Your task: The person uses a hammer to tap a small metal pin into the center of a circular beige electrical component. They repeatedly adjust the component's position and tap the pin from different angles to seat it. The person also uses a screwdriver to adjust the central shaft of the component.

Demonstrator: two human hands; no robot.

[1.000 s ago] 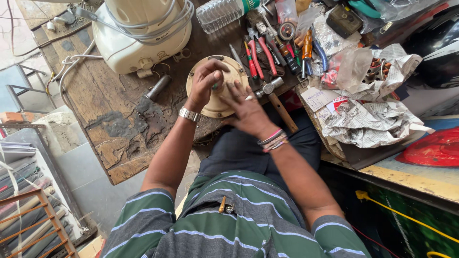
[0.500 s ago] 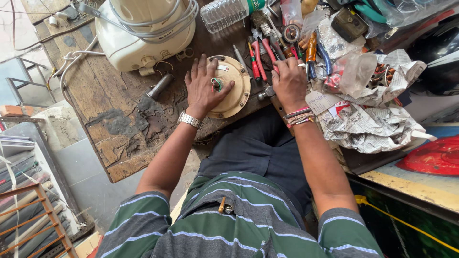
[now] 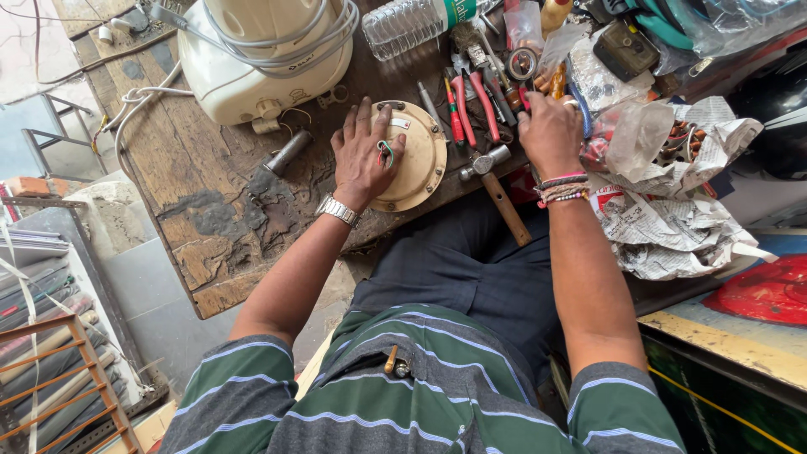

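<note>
Pressing flat, the left hand (image 3: 363,155) pins a round cream disc (image 3: 412,155) on the worn wooden bench (image 3: 202,176). The right hand (image 3: 551,134) reaches among red-handled pliers (image 3: 471,101); its grasp is hidden. A hammer (image 3: 496,181) lies between. Steady downward pressure should stop the disc sliding.

- left hand (image 3: 363,160) spread flat on the round tan disc (image 3: 420,155), tabletop (image 3: 202,193) under it
- right hand (image 3: 551,134) over in the tool pile (image 3: 479,88), hammer (image 3: 496,189) just beside its wrist

A round, cream-coloured disc-shaped part (image 3: 416,160) lies flat near the worn wooden bench's front edge.
</note>
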